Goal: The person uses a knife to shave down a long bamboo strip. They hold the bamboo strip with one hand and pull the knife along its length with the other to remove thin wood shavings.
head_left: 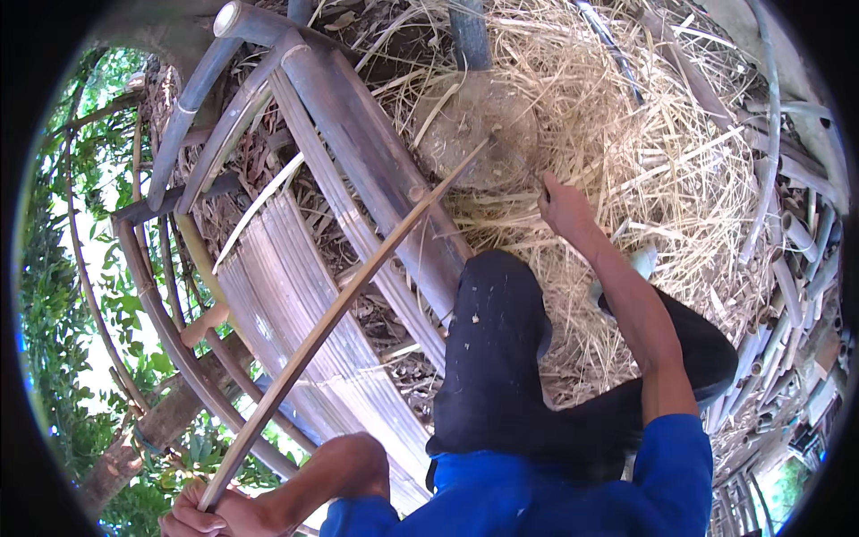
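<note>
A long, narrow bamboo strip (349, 291) runs slantwise from the lower left to the upper middle. My left hand (215, 515) is wrapped round its near end. The strip's far tip lies over a round, flat wooden block (447, 121), though I cannot tell if it touches. Just right of that block, above the straw, is my right hand (568, 210), with its fingers closed. A small dark bit shows at its fingertips, perhaps part of a tool, but too little is visible to name it.
Pale shavings and straw (644, 179) cover the ground ahead and to the right. Thick bamboo poles (367, 134) and a slatted bamboo panel (295, 277) stand along my left. Cut bamboo pieces (796, 295) are piled at far right. My bent leg (497, 349) is in the middle.
</note>
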`<state>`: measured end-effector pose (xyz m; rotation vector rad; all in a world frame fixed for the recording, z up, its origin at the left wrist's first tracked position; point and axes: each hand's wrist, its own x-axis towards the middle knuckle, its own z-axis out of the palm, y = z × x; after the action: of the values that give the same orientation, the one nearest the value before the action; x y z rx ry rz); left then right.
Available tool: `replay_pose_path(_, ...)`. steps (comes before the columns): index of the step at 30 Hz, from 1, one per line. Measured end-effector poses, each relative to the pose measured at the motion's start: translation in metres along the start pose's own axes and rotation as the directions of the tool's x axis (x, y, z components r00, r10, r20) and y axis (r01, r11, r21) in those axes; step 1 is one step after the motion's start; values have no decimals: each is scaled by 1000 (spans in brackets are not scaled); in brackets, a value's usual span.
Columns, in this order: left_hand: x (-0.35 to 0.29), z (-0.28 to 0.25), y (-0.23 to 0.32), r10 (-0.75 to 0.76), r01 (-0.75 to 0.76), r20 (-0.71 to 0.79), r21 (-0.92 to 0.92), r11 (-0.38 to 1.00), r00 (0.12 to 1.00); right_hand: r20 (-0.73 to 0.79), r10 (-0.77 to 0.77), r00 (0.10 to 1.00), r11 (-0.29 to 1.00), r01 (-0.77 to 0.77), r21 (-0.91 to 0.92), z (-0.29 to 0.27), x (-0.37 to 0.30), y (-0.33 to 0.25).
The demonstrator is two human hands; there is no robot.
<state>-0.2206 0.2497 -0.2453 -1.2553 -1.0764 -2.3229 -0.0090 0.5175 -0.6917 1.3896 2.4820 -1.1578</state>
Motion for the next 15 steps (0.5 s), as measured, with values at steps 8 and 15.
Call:
replay_pose_path(8,-12,37,21,-61,52,-15,-345,937,998,68,-2,998,996,-4,91,-38,-90,-50)
replay_pose_path(15,-23,65,39,-24,8,-42,-340,940,999,-78,-157,984,982,164,95,-64,-123,-83)
